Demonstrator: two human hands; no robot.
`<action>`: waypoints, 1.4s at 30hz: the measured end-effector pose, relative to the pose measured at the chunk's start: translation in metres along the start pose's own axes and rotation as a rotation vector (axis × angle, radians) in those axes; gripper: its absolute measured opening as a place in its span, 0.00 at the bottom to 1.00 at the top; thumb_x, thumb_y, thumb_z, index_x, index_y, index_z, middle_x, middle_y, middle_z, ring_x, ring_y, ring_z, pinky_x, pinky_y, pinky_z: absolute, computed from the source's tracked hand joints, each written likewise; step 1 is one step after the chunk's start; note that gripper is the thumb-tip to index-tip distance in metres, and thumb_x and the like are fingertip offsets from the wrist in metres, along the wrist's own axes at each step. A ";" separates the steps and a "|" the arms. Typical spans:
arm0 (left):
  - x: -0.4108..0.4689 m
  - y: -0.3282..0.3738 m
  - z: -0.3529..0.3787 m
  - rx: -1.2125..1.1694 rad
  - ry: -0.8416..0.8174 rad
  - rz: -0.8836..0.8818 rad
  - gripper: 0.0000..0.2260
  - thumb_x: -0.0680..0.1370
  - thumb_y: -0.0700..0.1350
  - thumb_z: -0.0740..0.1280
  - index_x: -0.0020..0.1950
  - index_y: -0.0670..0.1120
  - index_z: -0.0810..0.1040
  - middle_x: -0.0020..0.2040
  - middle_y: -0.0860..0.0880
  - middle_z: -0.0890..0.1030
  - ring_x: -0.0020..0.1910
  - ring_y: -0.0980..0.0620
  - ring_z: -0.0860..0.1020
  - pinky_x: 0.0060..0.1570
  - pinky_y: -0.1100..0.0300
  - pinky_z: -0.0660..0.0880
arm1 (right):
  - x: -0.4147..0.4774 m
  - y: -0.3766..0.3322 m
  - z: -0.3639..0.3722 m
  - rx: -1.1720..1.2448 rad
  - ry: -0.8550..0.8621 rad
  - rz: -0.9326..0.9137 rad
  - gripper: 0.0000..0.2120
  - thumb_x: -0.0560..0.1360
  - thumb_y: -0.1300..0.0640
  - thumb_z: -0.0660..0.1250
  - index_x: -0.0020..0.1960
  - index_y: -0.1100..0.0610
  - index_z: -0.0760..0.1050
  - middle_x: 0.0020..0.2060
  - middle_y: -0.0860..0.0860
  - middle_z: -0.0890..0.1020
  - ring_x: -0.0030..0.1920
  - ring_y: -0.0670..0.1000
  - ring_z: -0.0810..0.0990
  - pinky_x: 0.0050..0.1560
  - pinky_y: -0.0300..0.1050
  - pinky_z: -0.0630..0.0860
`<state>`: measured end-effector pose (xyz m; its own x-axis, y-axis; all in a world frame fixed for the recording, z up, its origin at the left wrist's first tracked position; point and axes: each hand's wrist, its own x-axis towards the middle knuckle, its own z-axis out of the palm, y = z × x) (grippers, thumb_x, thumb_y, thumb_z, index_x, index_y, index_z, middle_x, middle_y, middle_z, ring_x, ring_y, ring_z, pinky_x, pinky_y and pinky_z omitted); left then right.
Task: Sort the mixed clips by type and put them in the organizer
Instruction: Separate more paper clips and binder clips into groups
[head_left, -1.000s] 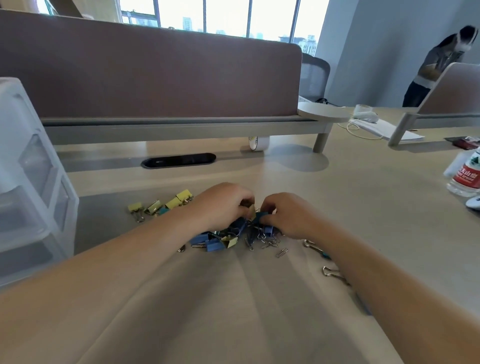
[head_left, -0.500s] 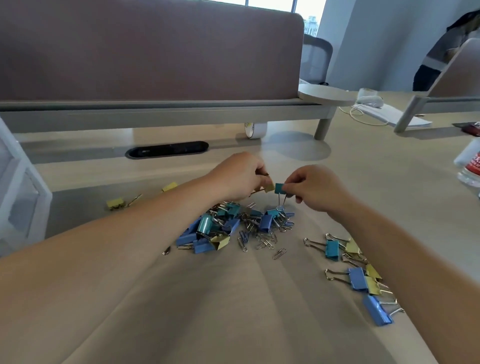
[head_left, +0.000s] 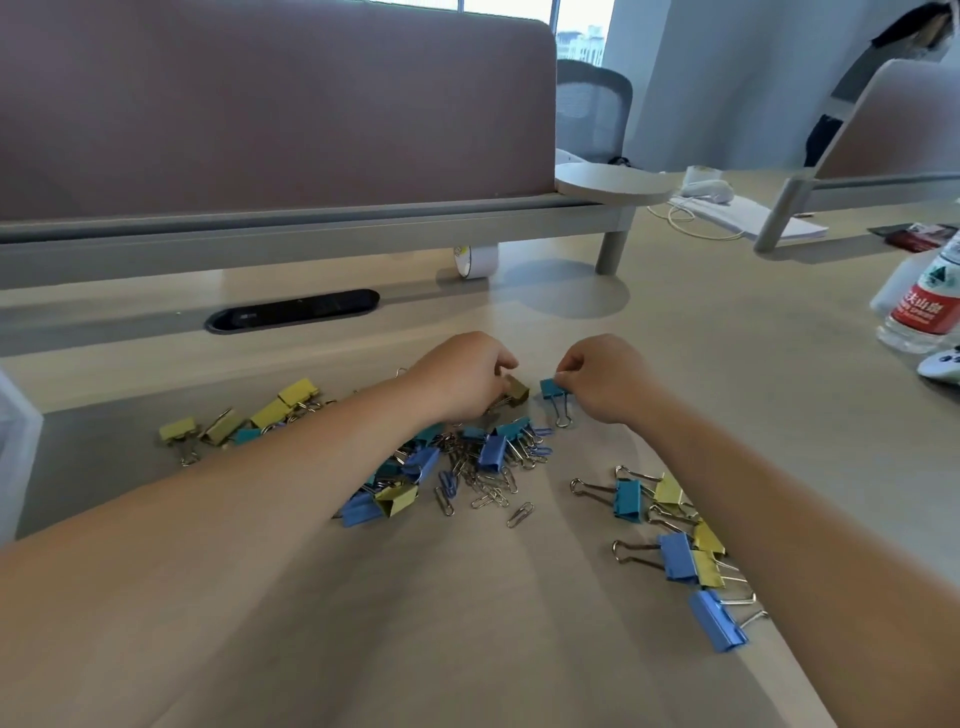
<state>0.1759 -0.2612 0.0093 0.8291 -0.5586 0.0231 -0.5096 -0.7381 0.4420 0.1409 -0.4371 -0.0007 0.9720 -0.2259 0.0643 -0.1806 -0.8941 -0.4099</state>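
Note:
A mixed pile of clips (head_left: 457, 467) lies mid-table: blue, teal and yellow binder clips over silver paper clips. My left hand (head_left: 462, 376) pinches a small yellow binder clip (head_left: 517, 391) above the pile. My right hand (head_left: 602, 376) pinches a small teal binder clip (head_left: 550, 389) by its wire handles. The two clips hang a little apart. A row of yellow binder clips (head_left: 249, 418) lies at the left. More blue and yellow binder clips (head_left: 680, 551) lie at the right beside my forearm. The organizer (head_left: 13, 457) shows only as a white edge at the far left.
A grey desk divider (head_left: 270, 114) runs across the back, with a tape roll (head_left: 475, 260) and a black cable slot (head_left: 293, 310) below it. A water bottle (head_left: 930, 301) stands at the right edge. A person stands at the far right.
My hands lifted out of the pile and pulled apart, separating a yellow clip from a teal one. The view tilted down and right, so the organizer slid almost out of frame.

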 end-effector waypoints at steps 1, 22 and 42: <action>-0.002 -0.001 -0.001 0.008 -0.017 0.006 0.16 0.81 0.44 0.64 0.69 0.47 0.76 0.64 0.48 0.79 0.58 0.50 0.77 0.51 0.62 0.69 | 0.000 0.001 0.001 -0.011 -0.007 0.000 0.07 0.78 0.58 0.67 0.45 0.58 0.83 0.48 0.54 0.83 0.43 0.50 0.76 0.42 0.41 0.68; -0.004 0.022 -0.005 -0.025 0.024 0.050 0.13 0.79 0.37 0.63 0.62 0.46 0.79 0.61 0.49 0.80 0.56 0.53 0.77 0.53 0.62 0.70 | -0.023 0.002 -0.002 -0.064 -0.071 -0.129 0.17 0.74 0.45 0.69 0.61 0.48 0.79 0.58 0.50 0.79 0.56 0.53 0.77 0.54 0.48 0.75; -0.027 0.027 -0.003 0.238 -0.247 0.036 0.20 0.78 0.42 0.67 0.70 0.49 0.70 0.60 0.47 0.77 0.50 0.49 0.73 0.47 0.56 0.72 | -0.047 0.008 -0.012 -0.328 -0.076 0.082 0.08 0.74 0.53 0.66 0.50 0.55 0.76 0.48 0.52 0.79 0.47 0.55 0.78 0.40 0.44 0.71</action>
<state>0.1410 -0.2648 0.0235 0.7438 -0.6392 -0.1953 -0.6011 -0.7676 0.2225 0.0921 -0.4382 0.0040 0.9584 -0.2839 -0.0300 -0.2854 -0.9536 -0.0956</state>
